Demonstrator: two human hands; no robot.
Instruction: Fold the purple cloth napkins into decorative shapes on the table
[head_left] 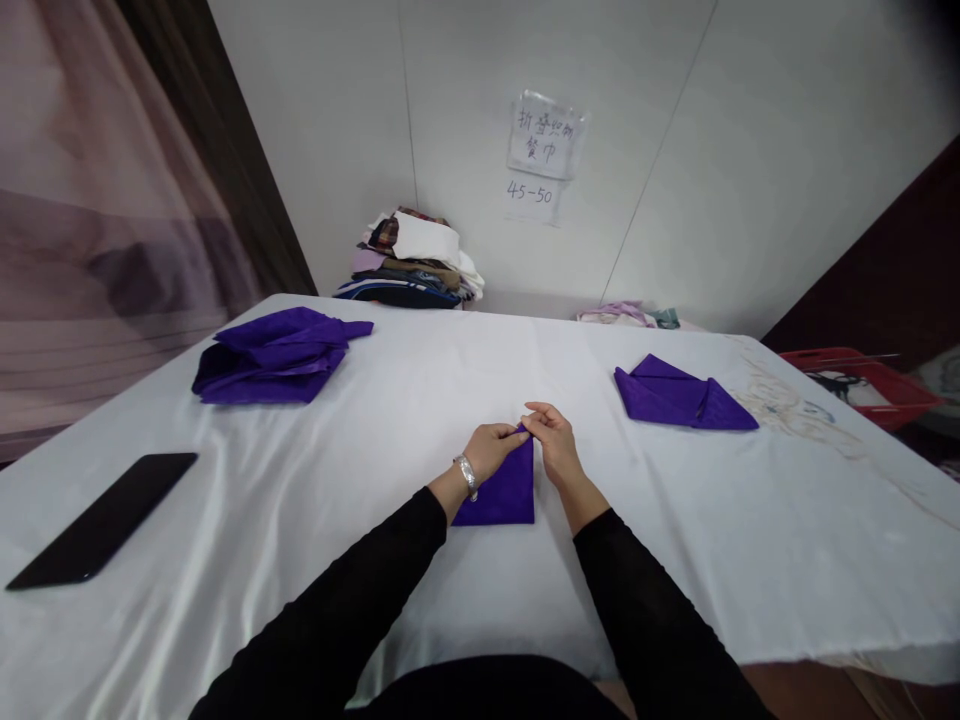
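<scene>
A purple cloth napkin [507,492], folded into a small square, lies on the white tablecloth right in front of me. My left hand [491,448] reaches over its upper left part, thumb and fingers pinching the far corner. At that same corner my right hand [553,440] pinches the cloth between thumb and index finger, the other fingers curled. The two hands nearly touch. My left hand and wrist hide the napkin's left side. To the right sits another purple napkin [675,395], folded into a pointed shape. A loose heap of purple napkins [277,355] rests at the far left.
A flat black tablet-like panel [105,520] lies near the table's left edge. Folded clothes [420,262] are stacked at the back against the wall, where a handwritten sign [546,135] hangs. A red basket [862,385] stands beyond the right edge.
</scene>
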